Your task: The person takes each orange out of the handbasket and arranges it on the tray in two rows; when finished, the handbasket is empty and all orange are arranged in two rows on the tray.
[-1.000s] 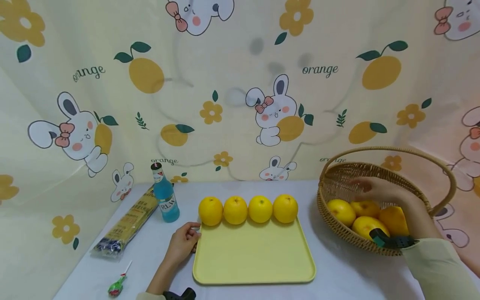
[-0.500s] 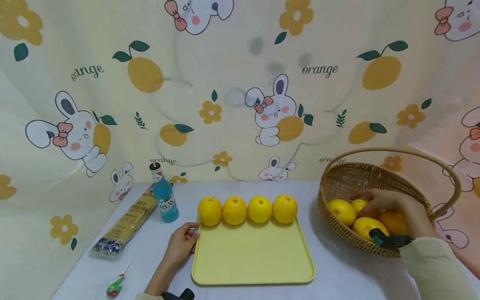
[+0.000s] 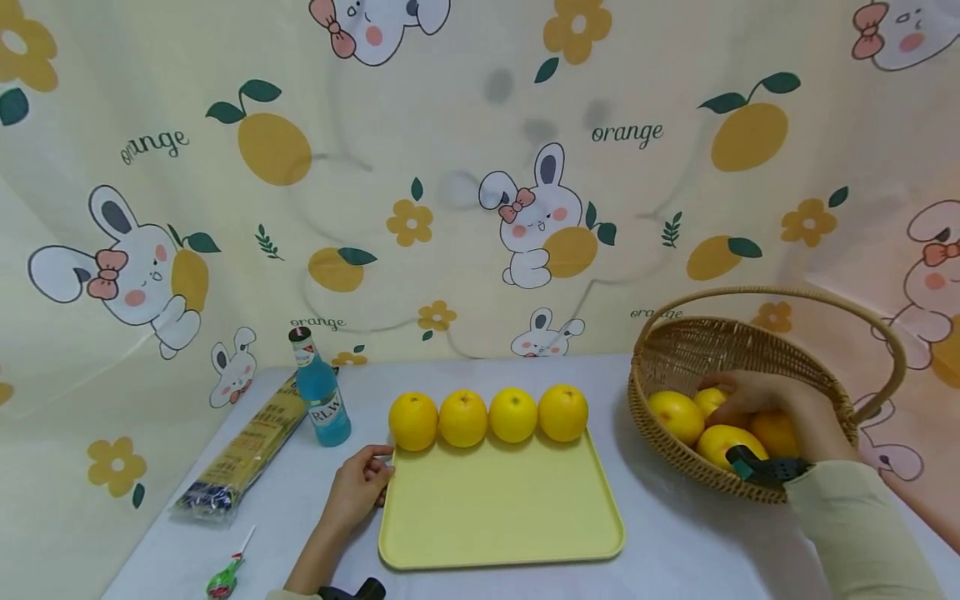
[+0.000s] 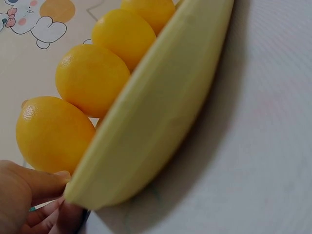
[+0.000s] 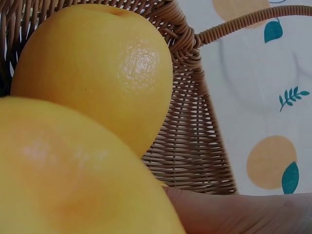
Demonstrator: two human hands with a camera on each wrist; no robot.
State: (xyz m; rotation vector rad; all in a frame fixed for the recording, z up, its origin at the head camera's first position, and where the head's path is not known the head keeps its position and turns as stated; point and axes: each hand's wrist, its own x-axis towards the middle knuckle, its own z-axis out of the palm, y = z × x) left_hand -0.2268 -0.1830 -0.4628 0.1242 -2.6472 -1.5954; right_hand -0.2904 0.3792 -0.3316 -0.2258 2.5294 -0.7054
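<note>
In the head view, my left hand (image 3: 354,490) is at the left edge of a pale yellow tray (image 3: 501,512). The left wrist view shows its thumb on the tray's rim with fingers beneath, pinching the corner. Several oranges (image 3: 463,418) stand in a row along the tray's far end. At right, my right hand (image 3: 776,398) reaches down into a wicker basket (image 3: 693,346), its fingers curled over an orange (image 3: 709,400) at the back. Other oranges (image 3: 731,446) lie around it in the basket. In the right wrist view, two near oranges (image 5: 92,73) mostly hide the fingers.
A bottle of blue drink (image 3: 324,396) stands left of the tray, beside a long gold packet (image 3: 243,450). A green-wrapped lollipop (image 3: 225,577) lies near the front left. The basket's handle (image 3: 780,292) arches above its opening. A printed curtain (image 3: 450,167) hangs behind the table.
My right hand has lowered into the basket, and its fingers have closed over an orange at the back. The left hand has stayed on the tray's edge. The whole head view has shifted slightly.
</note>
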